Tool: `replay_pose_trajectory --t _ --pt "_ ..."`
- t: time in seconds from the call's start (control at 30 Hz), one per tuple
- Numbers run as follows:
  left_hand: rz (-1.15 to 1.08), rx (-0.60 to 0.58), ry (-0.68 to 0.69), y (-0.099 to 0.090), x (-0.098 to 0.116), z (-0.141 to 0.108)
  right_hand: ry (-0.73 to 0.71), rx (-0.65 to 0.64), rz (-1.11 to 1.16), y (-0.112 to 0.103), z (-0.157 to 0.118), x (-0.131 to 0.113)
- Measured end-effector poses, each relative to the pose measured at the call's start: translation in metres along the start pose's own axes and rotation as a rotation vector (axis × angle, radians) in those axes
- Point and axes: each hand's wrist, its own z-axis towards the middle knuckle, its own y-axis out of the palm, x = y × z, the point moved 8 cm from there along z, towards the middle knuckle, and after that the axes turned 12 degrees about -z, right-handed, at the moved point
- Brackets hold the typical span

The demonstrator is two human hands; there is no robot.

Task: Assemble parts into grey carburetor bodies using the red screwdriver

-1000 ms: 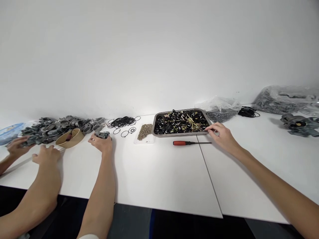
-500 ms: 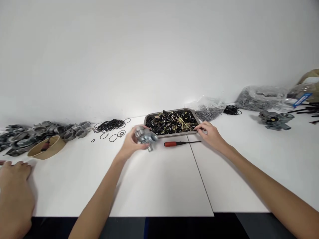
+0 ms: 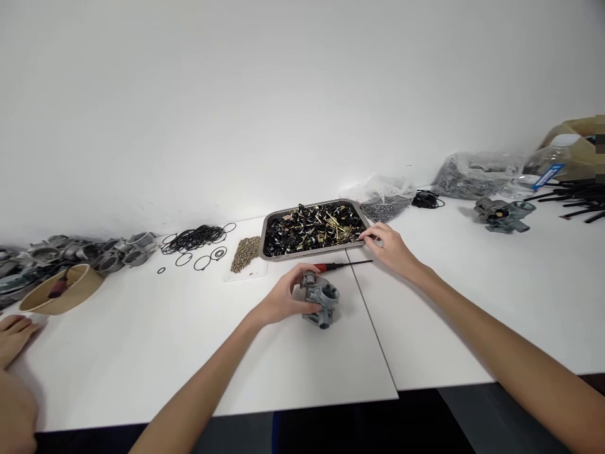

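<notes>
Under the left hand point(image 3: 282, 301), a grey cast-metal carburetor body point(image 3: 320, 298).

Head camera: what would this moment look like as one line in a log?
left hand: grips grey metal part on table | right hand: fingertips at tray rim | screwdriver: between hands

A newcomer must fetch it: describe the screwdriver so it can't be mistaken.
Find the metal tray of black and brass parts at the middle of the white table. Just in front of its near edge lies the screwdriver, between the left hand holding a grey metal part and the right hand. It alone has a red handle and a thin dark shaft.
</notes>
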Motion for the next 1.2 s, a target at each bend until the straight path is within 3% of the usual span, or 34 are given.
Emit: replay_pose_trajectory --t 0.17,0.33,0.47,0.6,0.77,0.93,1.2 --pt "0.252 0.097 0.015 -0.019 -0.001 -0.002 0.005 0.002 -0.003 0.001 -0.001 -0.001" --pt "0.361 0.062 0.034 -0.016 0.004 -0.005 0.019 0.037 -0.061 0.0 -0.002 -0.006" --pt "0.369 0.026 0.089 -0.019 0.009 -0.006 -0.038 0.031 -0.113 -0.006 0.021 -0.027" --pt "0.418 0.166 0.242 -0.034 0.019 -0.008 -0.208 -0.134 -0.074 0.004 0.061 -0.073" --pt "0.53 0.203 0.308 -0.042 0.016 -0.008 -0.367 -0.39 -0.069 0.052 0.079 -0.116" --pt "0.574 0.207 0.331 -0.047 0.008 -0.007 -0.418 -0.453 -0.141 0.09 0.066 -0.114" --pt "0.593 0.234 0.374 -0.051 0.008 -0.007 -0.425 -0.391 -0.193 0.081 0.068 -0.103"
